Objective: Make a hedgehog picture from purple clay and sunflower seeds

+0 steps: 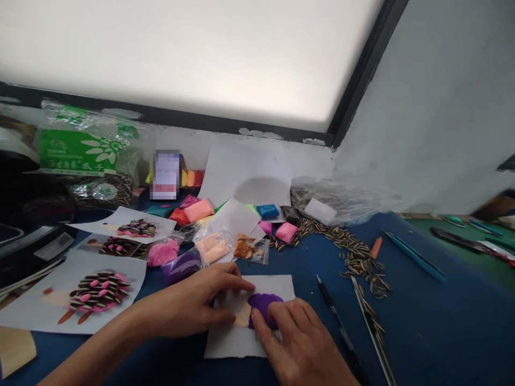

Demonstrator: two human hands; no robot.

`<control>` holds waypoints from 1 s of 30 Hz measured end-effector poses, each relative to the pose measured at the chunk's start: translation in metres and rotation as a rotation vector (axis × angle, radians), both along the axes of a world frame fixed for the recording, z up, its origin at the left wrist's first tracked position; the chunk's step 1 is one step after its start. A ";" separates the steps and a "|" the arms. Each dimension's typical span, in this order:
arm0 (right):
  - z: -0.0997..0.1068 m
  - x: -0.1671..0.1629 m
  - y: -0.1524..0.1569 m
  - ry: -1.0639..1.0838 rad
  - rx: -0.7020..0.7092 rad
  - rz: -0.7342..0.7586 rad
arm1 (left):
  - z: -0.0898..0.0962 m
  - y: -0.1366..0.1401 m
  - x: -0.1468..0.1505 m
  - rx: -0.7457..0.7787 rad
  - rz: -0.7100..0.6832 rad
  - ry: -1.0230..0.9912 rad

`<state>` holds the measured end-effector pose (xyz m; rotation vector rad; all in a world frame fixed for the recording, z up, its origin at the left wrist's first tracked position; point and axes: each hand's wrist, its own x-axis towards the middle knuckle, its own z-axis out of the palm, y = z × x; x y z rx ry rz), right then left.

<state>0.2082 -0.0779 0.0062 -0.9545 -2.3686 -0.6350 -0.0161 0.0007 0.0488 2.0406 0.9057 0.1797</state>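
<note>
My L grip (219, 296) loosely open, nothing held, fingers on sheet (229, 344); R grip (295, 333) half-curled, thumb on purple clay (264, 304) atop sheet, can't tell if pinching. Risk: hard press prob. smears beige clay (242, 315); light L touch, sheet may skid.

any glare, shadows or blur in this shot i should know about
Head view: the pale panel at the top is washed out nearly white; head view: highlights glint on the green-printed plastic bag; head view: a rounded shadow crosses the white sheet at the back; head view: pixelation hides the upright object; head view: the right hand looks slightly soft.
</note>
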 end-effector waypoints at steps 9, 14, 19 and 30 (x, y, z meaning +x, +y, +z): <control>-0.009 -0.001 -0.008 -0.039 -0.028 0.013 | -0.001 0.000 -0.001 -0.029 0.017 0.018; -0.010 0.002 -0.009 -0.037 -0.047 0.012 | 0.000 -0.001 0.000 -0.036 0.019 0.021; 0.003 0.008 -0.003 -0.019 -0.077 -0.002 | 0.000 -0.001 0.000 -0.036 0.033 0.022; 0.003 0.008 0.007 0.030 -0.191 -0.008 | 0.000 -0.002 -0.001 -0.058 0.032 0.019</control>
